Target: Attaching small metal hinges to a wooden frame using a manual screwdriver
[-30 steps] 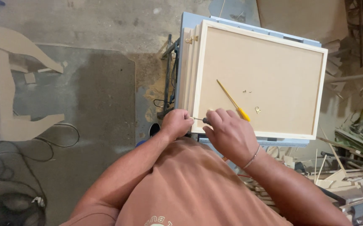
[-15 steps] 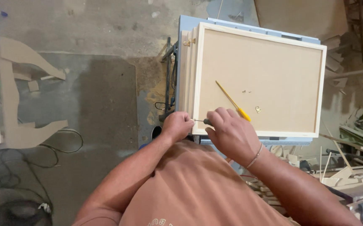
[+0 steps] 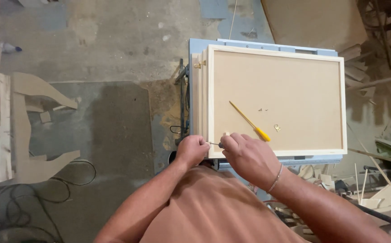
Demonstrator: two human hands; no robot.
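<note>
Our left hand [image 3: 192, 150] is clenched and our right hand [image 3: 245, 154] grips a small metal-tipped tool [image 3: 216, 144] at the near left corner of the pale wooden framed panel [image 3: 274, 96], where a yellow-handled screwdriver [image 3: 250, 122] lies near the near edge.

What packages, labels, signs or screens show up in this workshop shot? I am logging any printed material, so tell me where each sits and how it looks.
None in view: no package, label, sign or screen.
Both hands, left hand and right hand, work at the near corner of a pale framed wooden panel, plain and unprinted.
A yellow-handled screwdriver lies on the panel.
</note>
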